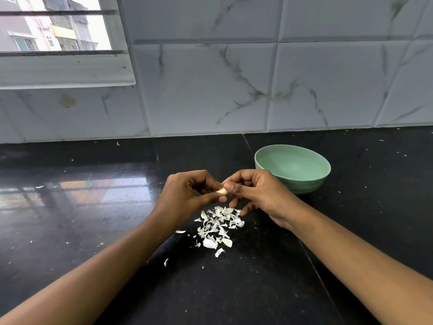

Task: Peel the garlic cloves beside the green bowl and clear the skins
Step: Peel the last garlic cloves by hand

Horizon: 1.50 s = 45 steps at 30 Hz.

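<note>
Your left hand (pixel 187 193) and right hand (pixel 255 195) meet mid-frame; green bowl (pixel 304 182), centre right, looks empty; skins (pixel 218 228) litter the counter (pixel 93 219) below, uncleared; smallest, one garlic clove (pixel 222 191) pinched between both hands, peeling seemingly unfinished

Soft daylight enters from the window (pixel 54 31) at my upper left, itself washed out, and throws a bright glare patch across the glossy black counter (pixel 77 195). The garlic skins (pixel 218 228) at centre look crisp, while the wall tiles (pixel 203 85) bow toward the frame edges.
</note>
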Available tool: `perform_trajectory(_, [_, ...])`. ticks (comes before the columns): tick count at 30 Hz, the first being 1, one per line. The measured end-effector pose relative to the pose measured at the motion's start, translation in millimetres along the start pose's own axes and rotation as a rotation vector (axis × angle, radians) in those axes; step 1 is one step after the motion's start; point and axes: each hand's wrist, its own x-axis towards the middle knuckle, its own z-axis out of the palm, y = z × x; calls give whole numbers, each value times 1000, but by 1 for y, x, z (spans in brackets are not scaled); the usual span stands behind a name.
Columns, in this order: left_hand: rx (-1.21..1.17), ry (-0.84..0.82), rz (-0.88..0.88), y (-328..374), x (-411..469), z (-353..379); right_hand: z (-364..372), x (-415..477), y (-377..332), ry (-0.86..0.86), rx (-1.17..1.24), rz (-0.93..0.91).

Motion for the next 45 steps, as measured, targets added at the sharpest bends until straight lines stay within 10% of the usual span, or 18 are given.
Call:
perform_trajectory(13, [-467, -9, -410, 1, 1, 3, -2, 3, 1, 115, -171, -178])
perform_trajectory(29, [-583, -116, -456, 3, 0, 5, -4, 1, -1, 144, -337, -365])
perform_trajectory(45, [-587, 1, -452, -4, 3, 2, -8, -1, -8, 44, -211, -46])
